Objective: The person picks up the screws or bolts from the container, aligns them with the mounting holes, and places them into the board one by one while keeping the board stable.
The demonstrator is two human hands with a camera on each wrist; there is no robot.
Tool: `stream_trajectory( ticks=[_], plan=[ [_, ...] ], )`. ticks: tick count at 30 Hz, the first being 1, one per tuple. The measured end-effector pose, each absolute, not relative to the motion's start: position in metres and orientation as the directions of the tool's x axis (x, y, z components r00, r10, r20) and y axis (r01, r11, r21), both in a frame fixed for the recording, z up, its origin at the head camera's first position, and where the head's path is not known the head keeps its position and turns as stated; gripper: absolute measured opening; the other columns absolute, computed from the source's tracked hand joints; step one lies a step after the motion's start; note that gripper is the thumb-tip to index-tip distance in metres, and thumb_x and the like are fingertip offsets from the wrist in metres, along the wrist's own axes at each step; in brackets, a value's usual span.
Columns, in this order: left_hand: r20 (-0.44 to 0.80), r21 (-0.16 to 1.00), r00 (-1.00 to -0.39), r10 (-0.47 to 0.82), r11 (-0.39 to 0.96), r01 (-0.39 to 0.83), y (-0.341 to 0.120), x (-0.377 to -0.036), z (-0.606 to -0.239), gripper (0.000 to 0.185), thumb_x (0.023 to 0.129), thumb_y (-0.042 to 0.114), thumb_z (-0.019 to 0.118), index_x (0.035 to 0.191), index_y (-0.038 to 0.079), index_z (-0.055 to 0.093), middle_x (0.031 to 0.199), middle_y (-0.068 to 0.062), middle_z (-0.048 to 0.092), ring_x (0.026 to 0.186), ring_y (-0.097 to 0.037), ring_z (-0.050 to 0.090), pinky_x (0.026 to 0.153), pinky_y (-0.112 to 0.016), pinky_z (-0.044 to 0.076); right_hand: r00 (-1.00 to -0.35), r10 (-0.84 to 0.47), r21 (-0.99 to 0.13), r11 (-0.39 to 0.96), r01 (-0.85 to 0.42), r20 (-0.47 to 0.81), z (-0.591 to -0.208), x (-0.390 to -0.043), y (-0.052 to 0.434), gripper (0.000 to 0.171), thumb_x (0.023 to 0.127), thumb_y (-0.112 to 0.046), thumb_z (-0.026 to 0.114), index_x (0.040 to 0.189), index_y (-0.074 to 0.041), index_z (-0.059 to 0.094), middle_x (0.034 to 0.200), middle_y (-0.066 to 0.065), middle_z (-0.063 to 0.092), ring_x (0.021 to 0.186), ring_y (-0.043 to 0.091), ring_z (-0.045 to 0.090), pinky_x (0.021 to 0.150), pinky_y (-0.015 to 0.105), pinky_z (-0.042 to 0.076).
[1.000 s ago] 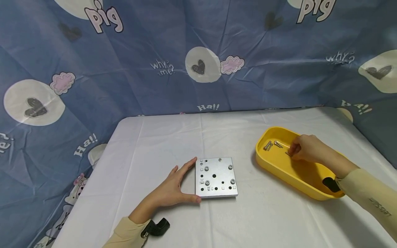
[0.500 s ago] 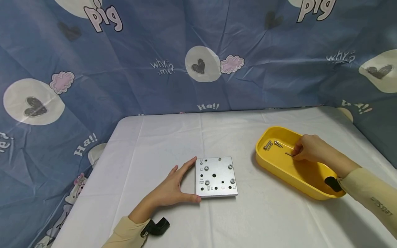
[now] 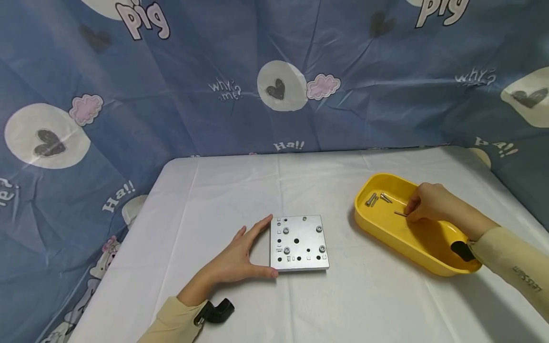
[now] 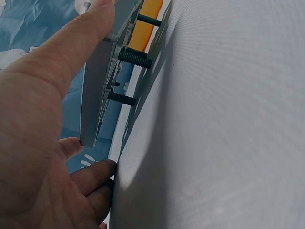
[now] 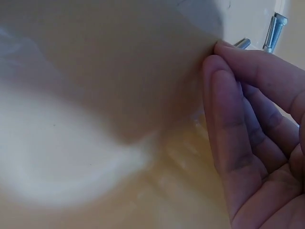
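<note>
My left hand (image 3: 233, 262) spans the left side of a square silver metal plate (image 3: 302, 226), thumb at its near corner and index finger at its far corner. Socket-head screws (image 3: 286, 250) stand in several of its holes. Their threaded shanks (image 4: 135, 58) stick out beneath the plate in the left wrist view. Inside a yellow tray (image 3: 390, 239), my right hand (image 3: 433, 205) pinches a thin metal pin (image 3: 400, 214) between thumb and fingertips. The right wrist view shows only the pin's tip (image 5: 243, 44) poking past the fingers; the rest is hidden.
Several loose screws (image 3: 371, 199) lie at the far left end of the tray. A white cloth (image 3: 223, 190) covers the table, and a blue printed curtain (image 3: 193, 71) hangs behind it. A black wrist mount (image 3: 218, 310) juts from the left sleeve.
In the tray, my right hand has shifted slightly right, and more of the pin shows beyond its fingertips. The left hand stays at the plate. The head view has tilted down slightly.
</note>
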State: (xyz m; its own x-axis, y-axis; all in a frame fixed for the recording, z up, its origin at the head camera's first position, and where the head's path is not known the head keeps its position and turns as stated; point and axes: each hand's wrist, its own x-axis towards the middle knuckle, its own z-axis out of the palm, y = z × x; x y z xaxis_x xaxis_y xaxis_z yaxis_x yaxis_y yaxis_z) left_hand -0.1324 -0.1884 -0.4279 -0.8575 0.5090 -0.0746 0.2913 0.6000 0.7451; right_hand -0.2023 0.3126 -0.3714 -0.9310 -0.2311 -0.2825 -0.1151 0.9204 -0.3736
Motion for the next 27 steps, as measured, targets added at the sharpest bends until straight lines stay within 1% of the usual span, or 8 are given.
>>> stream_trajectory(
  ticks=[9, 13, 18, 27],
  plan=[
    [-0.078, 0.743, -0.859, 0.507, 0.604, 0.289, -0.1884, -0.1313, -0.4259, 0.129, 0.071, 0.049, 0.100, 0.173, 0.030, 0.023, 0.177, 0.000, 0.034, 0.164, -0.036, 0.029, 0.138, -0.063, 0.000, -0.926, -0.231, -0.402, 0.911, -0.098, -0.299, -0.3721, -0.2028, 0.3126, 0.014, 0.080, -0.017, 0.093, 0.083, -0.008, 0.082, 0.077, -0.006, 0.077, 0.073, 0.014, 0.062, 0.064, 0.024, 0.052],
    [-0.070, 0.741, -0.856, 0.513, 0.601, 0.300, -0.1884, -0.1314, -0.4266, 0.130, 0.071, 0.049, 0.100, 0.173, 0.028, 0.023, 0.177, -0.001, 0.034, 0.164, -0.034, 0.031, 0.138, -0.062, -0.001, -0.923, -0.234, -0.412, 0.906, -0.093, -0.305, -0.3728, -0.2037, 0.3122, 0.014, 0.081, -0.016, 0.093, 0.084, -0.007, 0.082, 0.077, -0.005, 0.077, 0.073, 0.013, 0.063, 0.063, 0.022, 0.054],
    [-0.071, 0.745, -0.856, 0.512, 0.598, 0.296, -0.1884, -0.1313, -0.4270, 0.130, 0.071, 0.048, 0.100, 0.173, 0.029, 0.023, 0.176, -0.001, 0.034, 0.164, -0.033, 0.032, 0.139, -0.060, -0.001, -0.919, -0.241, -0.423, 0.901, -0.093, -0.312, -0.3720, -0.2041, 0.3111, 0.015, 0.080, -0.013, 0.093, 0.085, -0.005, 0.082, 0.078, -0.004, 0.078, 0.071, 0.012, 0.065, 0.061, 0.020, 0.055],
    [-0.069, 0.747, -0.855, 0.514, 0.595, 0.297, -0.1889, -0.1318, -0.4288, 0.130, 0.071, 0.049, 0.100, 0.173, 0.030, 0.022, 0.177, -0.001, 0.034, 0.164, -0.033, 0.031, 0.139, -0.061, -0.001, -0.913, -0.246, -0.422, 0.902, -0.093, -0.324, -0.3714, -0.2054, 0.3089, 0.014, 0.081, -0.015, 0.093, 0.083, -0.006, 0.081, 0.074, -0.006, 0.076, 0.070, 0.011, 0.064, 0.061, 0.019, 0.054]
  ],
)
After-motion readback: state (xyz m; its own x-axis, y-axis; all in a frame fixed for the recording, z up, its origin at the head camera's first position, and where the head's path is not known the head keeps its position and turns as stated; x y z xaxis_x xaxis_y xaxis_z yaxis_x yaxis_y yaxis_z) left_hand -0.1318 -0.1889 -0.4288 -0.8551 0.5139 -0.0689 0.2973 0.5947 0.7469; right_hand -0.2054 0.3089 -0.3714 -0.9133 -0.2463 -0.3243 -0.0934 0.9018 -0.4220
